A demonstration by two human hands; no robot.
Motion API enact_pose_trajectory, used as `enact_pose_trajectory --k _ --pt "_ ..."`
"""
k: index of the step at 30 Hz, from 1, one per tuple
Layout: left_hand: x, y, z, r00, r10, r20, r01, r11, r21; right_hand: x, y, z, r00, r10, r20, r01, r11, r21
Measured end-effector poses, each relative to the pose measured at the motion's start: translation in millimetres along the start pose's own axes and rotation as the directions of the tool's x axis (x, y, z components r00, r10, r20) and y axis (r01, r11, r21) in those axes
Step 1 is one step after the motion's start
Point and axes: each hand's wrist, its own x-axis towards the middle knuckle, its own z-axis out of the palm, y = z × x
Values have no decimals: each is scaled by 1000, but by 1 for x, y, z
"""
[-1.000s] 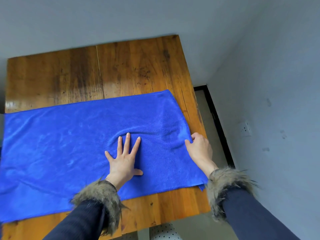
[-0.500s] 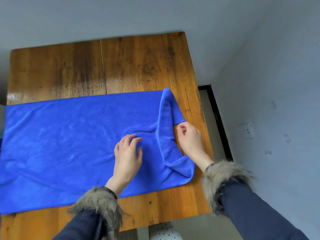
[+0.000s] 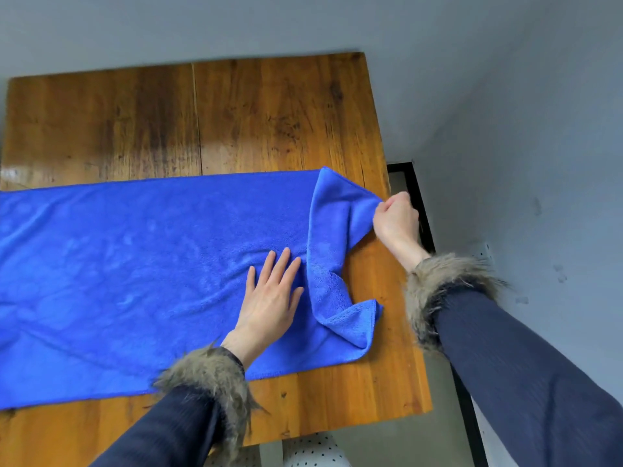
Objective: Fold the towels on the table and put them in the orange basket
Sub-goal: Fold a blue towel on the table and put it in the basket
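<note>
The job had barely begun: one blue microfibre towel (image 3: 141, 264) lay spread across the wooden tabletop (image 3: 236, 119), running off the left edge of view, with no complete fold in it and no orange basket in sight. Only its right end was turned up and doubled back on itself in a loose, rumpled flap, so by my reckoning every fold and the trip to the basket remained.

Nearest the camera, the left hand (image 3: 269, 298) lay flat on the cloth, fingers straight and slightly spread, pressing it down just beside the raised flap. Farther off, at the tabletop's right edge, the right hand (image 3: 396, 220) was fisted round a bunched corner of the towel, holding it up above the wood.
</note>
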Motion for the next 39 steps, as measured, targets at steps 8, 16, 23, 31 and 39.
enact_pose_trajectory --k 8,16,23,31,39 --pt "1 6 2 997 -35 66 27 993 117 30 -8 -33 996 79 -50 -43 864 502" --pt "-1 5 7 997 -29 69 16 983 181 -12 52 -17 987 77 141 -98 984 149" --pt "-1 7 9 998 -35 45 23 972 234 -42 75 -17 980 142 137 -129 987 -96" --pt "0 5 9 999 -26 32 19 977 214 -29 77 -29 983 144 114 -138 989 -60" --pt "-1 9 5 998 -36 50 26 981 193 -17 68 -50 998 67 -21 -67 998 -9"
